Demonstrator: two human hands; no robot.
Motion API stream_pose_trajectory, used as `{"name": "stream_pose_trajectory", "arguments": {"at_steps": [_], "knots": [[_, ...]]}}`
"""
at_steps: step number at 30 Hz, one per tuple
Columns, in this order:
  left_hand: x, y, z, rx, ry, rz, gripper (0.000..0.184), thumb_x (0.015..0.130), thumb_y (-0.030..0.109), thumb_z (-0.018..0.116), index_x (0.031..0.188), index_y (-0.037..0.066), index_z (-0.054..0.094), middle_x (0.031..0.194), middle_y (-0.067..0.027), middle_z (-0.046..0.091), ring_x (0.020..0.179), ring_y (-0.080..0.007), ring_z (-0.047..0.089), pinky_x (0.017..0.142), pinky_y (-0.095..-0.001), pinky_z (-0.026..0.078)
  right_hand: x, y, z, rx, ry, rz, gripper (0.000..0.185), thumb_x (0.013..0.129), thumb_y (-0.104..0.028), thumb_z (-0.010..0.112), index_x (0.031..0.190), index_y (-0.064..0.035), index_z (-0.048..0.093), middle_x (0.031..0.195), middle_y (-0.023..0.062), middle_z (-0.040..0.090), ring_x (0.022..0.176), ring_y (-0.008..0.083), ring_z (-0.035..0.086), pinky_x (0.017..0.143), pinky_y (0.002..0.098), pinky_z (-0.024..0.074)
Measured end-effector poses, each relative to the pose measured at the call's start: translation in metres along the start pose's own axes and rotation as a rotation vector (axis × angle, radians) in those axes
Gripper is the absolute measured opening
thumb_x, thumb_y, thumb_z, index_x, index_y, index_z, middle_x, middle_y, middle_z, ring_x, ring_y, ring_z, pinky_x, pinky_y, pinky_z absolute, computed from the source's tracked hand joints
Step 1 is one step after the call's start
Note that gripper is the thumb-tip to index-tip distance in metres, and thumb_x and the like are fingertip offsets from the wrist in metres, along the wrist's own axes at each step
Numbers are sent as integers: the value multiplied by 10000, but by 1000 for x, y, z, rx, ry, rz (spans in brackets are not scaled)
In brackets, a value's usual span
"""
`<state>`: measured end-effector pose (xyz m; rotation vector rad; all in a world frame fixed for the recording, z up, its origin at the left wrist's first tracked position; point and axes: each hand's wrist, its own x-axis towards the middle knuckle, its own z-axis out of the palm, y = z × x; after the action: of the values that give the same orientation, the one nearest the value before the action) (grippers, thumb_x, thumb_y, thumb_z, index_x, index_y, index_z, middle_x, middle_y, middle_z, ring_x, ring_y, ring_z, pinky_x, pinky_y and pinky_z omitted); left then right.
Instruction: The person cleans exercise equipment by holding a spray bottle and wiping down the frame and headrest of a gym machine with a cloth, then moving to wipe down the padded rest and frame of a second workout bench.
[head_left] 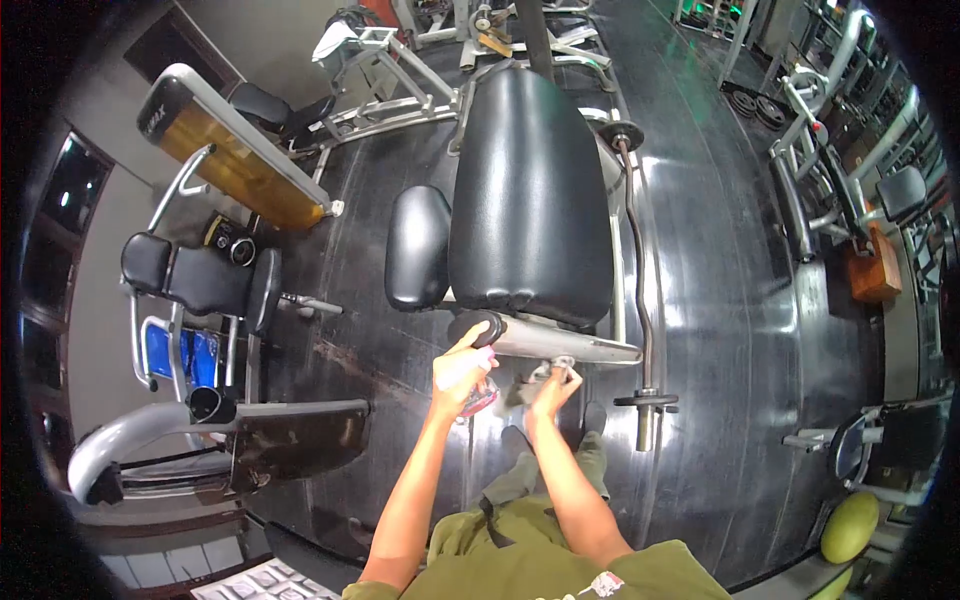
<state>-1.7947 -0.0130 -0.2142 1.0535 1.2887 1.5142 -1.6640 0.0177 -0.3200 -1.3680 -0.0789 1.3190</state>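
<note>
My left hand (447, 380) is closed around a spray bottle (480, 396) with pinkish contents and a light-coloured head. Its index finger reaches up to the black round end piece (478, 328) of a gym bench. A greyish cloth (524, 388) is bunched in my right hand (552, 393), just under the silver frame bar (570, 343); the fingers are curled near a small metal fitting on the bar. Beyond both hands lies the bench's large black padded seat (530, 200), with a smaller black pad (418, 247) at its left side.
A bent barbell (640, 250) runs along the right of the bench. Weight machines stand at left, including one with a tall amber-panelled housing (240, 150). An orange-brown box (873, 265) and a yellow-green ball (849, 526) are at right. My feet are on the black floor.
</note>
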Motion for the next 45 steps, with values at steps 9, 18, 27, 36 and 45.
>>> {"name": "stream_pose_trajectory", "arguments": {"at_steps": [9, 18, 27, 36, 45], "knots": [[-3, -3, 0, 100, -59, 26, 215, 825, 81, 663, 953, -92, 682, 1196, -243, 634, 571, -134, 633, 537, -250, 509, -23, 29, 4, -42, -210, -44, 142, 888, -86, 645, 921, -58, 510, 881, 17, 516, 846, 116, 499, 769, 265, 416], [-4, -14, -10, 141, -60, 64, 197, 815, 107, 679, 908, -66, 697, 1179, -257, 640, 561, -127, 631, 547, -253, 513, 39, 53, -8, 152, -7, 181, 124, 909, -47, 548, 1018, -40, 491, 866, 131, 621, 629, 217, 601, 521, 351, 516], [0, -9, -14, 114, -72, 1, 150, 820, 86, 671, 844, -59, 705, 1065, -233, 650, 650, -148, 652, 603, -262, 517, 69, 75, -34, 284, -485, 544, 245, 972, -160, 383, 1064, -13, 557, 931, 136, 658, 729, 215, 628, 664, 369, 545], [-1, -12, -7, 145, -36, 104, 131, 828, 49, 648, 824, -77, 685, 856, -182, 696, 804, -191, 692, 604, -284, 522, 44, 47, -24, -17, -137, 150, 133, 970, -150, 504, 1047, -51, 459, 783, 118, 582, 616, 198, 583, 477, 359, 518], [-14, -17, 7, 201, -24, 117, 242, 840, 132, 650, 930, -93, 653, 1203, -235, 604, 537, -125, 596, 510, -248, 494, 57, -9, -28, -457, 72, -181, 213, 970, -270, 565, 1077, -100, 494, 839, 128, 659, 691, 226, 665, 519, 337, 482]]}}
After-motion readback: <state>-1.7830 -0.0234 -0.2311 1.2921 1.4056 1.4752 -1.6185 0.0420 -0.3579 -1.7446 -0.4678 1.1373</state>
